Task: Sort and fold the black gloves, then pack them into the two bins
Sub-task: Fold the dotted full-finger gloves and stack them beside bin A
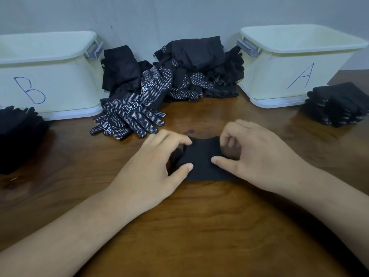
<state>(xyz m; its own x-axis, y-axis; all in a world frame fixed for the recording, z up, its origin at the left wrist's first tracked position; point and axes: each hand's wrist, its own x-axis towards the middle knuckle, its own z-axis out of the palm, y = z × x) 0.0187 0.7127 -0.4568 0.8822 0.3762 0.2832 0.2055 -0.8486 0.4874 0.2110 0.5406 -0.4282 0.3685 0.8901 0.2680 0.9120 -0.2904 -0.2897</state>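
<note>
Black knit is sitting in a folded stack (pixel 18 134) at the far left of the wooden table (pixel 199 226), just in front of the bin marked B (pixel 50 76). Right of that bin, dotted gloves (pixel 129 114) are lying loose, spilling forward from the unsorted pile (pixel 197 68) heaped against the wall between the bins.

Nearer me, my left hand (pixel 157 166) is pinching the left edge of a dark glove (pixel 199 158) lying on the wood, thumb and fingers curled onto the cloth. My right hand (pixel 257 154) is clamping the opposite edge likewise. I am judging this as mid-fold. The next move is calling for pressing the crease flat, then choosing a stack; which one, I cannot tell.

Farther right, the bin marked A (pixel 295 64) is standing with another folded stack (pixel 339 104) by its corner.
</note>
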